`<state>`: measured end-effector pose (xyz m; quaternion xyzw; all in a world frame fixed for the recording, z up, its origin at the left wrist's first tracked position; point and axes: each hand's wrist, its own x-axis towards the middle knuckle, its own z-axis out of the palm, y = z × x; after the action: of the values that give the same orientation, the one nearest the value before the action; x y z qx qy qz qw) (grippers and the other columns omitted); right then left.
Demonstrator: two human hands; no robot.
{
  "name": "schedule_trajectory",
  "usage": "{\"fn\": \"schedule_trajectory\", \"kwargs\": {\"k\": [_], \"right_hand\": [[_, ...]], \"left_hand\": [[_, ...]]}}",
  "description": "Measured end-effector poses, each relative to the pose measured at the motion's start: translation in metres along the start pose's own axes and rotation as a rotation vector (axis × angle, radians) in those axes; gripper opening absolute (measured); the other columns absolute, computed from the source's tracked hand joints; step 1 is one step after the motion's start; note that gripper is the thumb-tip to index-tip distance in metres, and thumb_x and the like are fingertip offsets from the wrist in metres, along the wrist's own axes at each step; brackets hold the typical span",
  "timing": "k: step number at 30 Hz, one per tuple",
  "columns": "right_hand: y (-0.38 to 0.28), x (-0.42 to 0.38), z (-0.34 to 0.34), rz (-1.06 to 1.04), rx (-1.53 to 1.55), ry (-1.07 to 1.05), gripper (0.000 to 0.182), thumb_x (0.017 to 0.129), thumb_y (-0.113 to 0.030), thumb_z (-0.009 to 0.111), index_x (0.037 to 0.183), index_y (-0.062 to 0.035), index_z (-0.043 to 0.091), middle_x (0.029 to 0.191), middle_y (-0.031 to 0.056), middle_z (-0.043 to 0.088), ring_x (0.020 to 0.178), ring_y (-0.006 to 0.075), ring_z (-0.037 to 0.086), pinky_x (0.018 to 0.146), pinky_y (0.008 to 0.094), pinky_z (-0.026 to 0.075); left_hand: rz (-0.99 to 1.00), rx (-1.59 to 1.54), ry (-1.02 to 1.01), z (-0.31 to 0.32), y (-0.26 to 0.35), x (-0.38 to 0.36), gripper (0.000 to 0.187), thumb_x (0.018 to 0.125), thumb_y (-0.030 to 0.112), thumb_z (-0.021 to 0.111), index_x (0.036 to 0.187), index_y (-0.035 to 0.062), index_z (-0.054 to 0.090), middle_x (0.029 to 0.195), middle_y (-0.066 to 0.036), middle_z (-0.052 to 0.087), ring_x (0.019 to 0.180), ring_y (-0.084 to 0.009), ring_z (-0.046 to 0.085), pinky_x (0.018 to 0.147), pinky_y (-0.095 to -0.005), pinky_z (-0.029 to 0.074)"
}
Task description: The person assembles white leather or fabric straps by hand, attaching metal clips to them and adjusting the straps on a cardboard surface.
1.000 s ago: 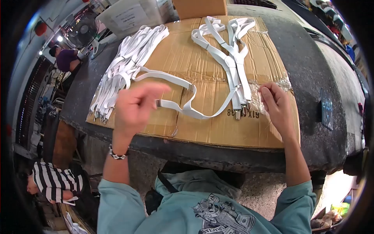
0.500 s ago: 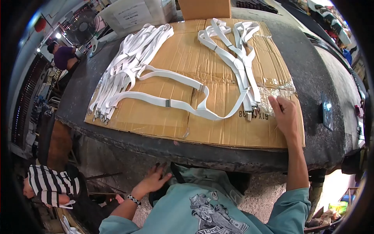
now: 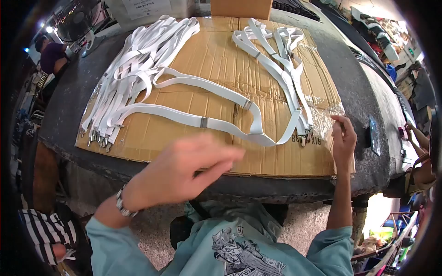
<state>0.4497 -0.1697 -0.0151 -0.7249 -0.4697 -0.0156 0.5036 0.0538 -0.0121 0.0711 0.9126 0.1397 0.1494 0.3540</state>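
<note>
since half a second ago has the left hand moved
Yes. The left hand was down below the table edge by the shirt; now it is raised, blurred, in front of the near edge of the cardboard sheet, holding nothing.

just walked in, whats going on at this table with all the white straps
A person in a teal sweatshirt stands at a table covered with flattened cardboard. White suspenders lie on it: a pile at the left, a few at the right, one spread out in the middle. The right hand fingers clear plastic wrap at the cardboard's edge; the left hand is raised, blurred, holding nothing.
</note>
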Motion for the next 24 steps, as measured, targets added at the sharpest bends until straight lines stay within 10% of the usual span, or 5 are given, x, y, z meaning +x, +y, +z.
{"fn": "schedule_trajectory", "kwargs": {"k": [6,15,19,22,24], "right_hand": [[-0.050,-0.073,0.004,0.239,0.219,0.290,0.015,0.100,-0.004,0.064,0.114,0.0002,0.065,0.087,0.0029,0.064,0.064,0.0045,0.054,0.052,0.0188,0.039],[-0.096,-0.176,-0.022,0.489,0.418,0.368,0.015,0.095,-0.003,0.062,0.109,0.0021,0.065,0.078,0.0036,0.060,0.061,0.0080,0.051,0.050,0.0210,0.039],[-0.111,-0.207,-0.042,0.822,0.242,-0.061,0.014,0.090,0.000,0.063,0.102,0.0025,0.068,0.076,0.0034,0.064,0.064,0.0093,0.058,0.059,0.0233,0.046],[-0.092,-0.220,-0.039,0.842,-0.080,-0.635,0.018,0.091,-0.005,0.064,0.105,0.0043,0.070,0.085,0.0173,0.071,0.072,0.0234,0.070,0.066,0.0364,0.053],[-0.063,-0.239,-0.021,0.758,-0.309,-0.622,0.015,0.091,-0.005,0.063,0.101,0.0046,0.068,0.086,0.0226,0.070,0.074,0.0343,0.070,0.068,0.0421,0.053]], "left_hand": [[0.487,0.337,0.089,0.028,-0.066,0.081,0.067,0.088,0.045,0.076,0.147,0.0171,0.057,0.154,-0.012,0.048,0.142,-0.0339,0.045,0.119,-0.0520,0.031],[0.530,0.258,-0.026,0.038,-0.089,0.104,0.071,0.086,0.045,0.078,0.147,0.0169,0.056,0.151,-0.015,0.050,0.139,-0.0325,0.048,0.119,-0.0530,0.032],[0.511,0.004,0.095,0.013,-0.070,0.076,0.030,0.089,0.030,0.079,0.108,0.0098,0.070,0.100,-0.010,0.067,0.088,-0.0291,0.064,0.076,-0.0403,0.050],[0.426,-0.419,-0.245,-0.006,-0.063,0.026,0.034,0.097,0.029,0.072,0.071,0.0093,0.059,0.057,-0.005,0.049,0.047,-0.0253,0.049,0.045,-0.0373,0.037],[0.197,-0.397,-0.820,-0.017,-0.070,-0.006,0.054,0.104,0.054,0.052,0.073,0.0105,0.060,0.062,-0.007,0.056,0.056,-0.0301,0.058,0.051,-0.0381,0.045]]}}
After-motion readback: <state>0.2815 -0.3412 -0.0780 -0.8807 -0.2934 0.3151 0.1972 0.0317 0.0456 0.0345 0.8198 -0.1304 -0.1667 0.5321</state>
